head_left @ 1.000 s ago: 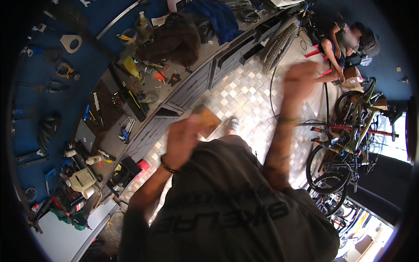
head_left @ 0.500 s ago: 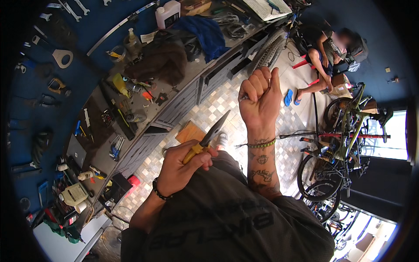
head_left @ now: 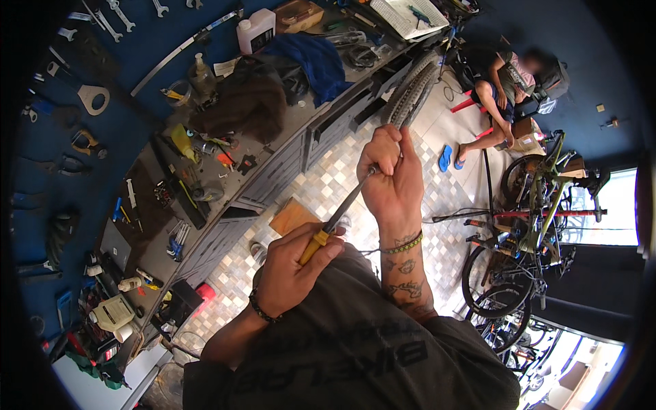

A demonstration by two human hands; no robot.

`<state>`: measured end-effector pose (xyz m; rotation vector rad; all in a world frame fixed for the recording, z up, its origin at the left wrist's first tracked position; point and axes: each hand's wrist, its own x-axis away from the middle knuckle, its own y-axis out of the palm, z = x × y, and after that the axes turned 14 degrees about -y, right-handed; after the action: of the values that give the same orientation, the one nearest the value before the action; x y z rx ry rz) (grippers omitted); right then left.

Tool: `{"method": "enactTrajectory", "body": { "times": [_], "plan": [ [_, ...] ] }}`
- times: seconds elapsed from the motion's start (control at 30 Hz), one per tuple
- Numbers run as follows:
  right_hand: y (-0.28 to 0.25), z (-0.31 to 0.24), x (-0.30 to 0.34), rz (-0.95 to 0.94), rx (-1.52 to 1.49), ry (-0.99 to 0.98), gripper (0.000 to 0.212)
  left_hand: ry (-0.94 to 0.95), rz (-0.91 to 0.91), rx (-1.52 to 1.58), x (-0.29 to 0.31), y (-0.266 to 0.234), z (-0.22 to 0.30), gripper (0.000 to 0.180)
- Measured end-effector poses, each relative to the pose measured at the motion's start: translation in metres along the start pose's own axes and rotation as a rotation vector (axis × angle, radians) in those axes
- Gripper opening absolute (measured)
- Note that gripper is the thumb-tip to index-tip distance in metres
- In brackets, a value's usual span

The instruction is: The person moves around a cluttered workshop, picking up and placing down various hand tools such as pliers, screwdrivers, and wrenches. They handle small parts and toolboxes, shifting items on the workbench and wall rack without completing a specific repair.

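Note:
My left hand (head_left: 290, 270) grips the yellow handles of a pair of cutters (head_left: 335, 219), its dark jaws pointing up to my right hand. My right hand (head_left: 391, 181) is closed in a fist around a thin cable end, right where the cutter jaws meet it. A thin wire runs down past my right wrist, which wears a braided band. Both hands are raised in front of my chest, above a checkered tile floor (head_left: 321, 184).
A long cluttered workbench (head_left: 225, 150) with tools, bottles, a dark rag and a blue cloth runs along the left. Wrenches hang on the blue wall. A bicycle tyre (head_left: 413, 85) leans on the bench. A seated person (head_left: 509, 89) is at top right. Bicycles (head_left: 540, 219) stand at right.
My right hand came down from a blurred raise and closed on the cable. My left hand brought the cutters up until the jaws reached my right fist.

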<state>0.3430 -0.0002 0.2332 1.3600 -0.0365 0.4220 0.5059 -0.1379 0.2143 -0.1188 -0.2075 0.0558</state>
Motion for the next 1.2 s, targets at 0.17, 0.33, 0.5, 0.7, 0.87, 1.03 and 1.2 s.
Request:
{"method": "enactTrajectory", "body": {
  "times": [0.17,0.33,0.5,0.7,0.87,1.03,1.2],
  "plan": [
    [-0.003,-0.003,0.004,0.054,-0.122,0.127,0.039,0.044,0.026,-0.052,0.003,0.001,-0.004,0.022],
    [-0.007,-0.003,0.006,0.051,-0.147,0.155,0.039,0.048,0.039,-0.078,0.005,-0.001,-0.002,0.022],
    [-0.004,-0.003,0.008,0.055,-0.152,0.167,0.040,0.056,0.012,-0.090,0.004,-0.001,-0.004,0.022],
    [-0.004,-0.004,0.010,0.049,-0.170,0.215,0.040,0.052,-0.008,-0.063,0.006,-0.001,-0.003,0.023],
    [0.001,-0.006,0.010,0.026,-0.175,0.300,0.038,0.041,-0.149,-0.030,0.002,-0.008,-0.002,0.022],
    [0.005,-0.011,0.007,-0.047,-0.061,0.507,0.035,-0.068,-0.429,0.233,-0.009,-0.023,-0.016,0.023],
    [0.002,-0.010,0.009,-0.015,0.096,0.566,0.040,-0.059,-0.478,0.148,-0.017,-0.039,-0.011,0.023]
  ]
}}
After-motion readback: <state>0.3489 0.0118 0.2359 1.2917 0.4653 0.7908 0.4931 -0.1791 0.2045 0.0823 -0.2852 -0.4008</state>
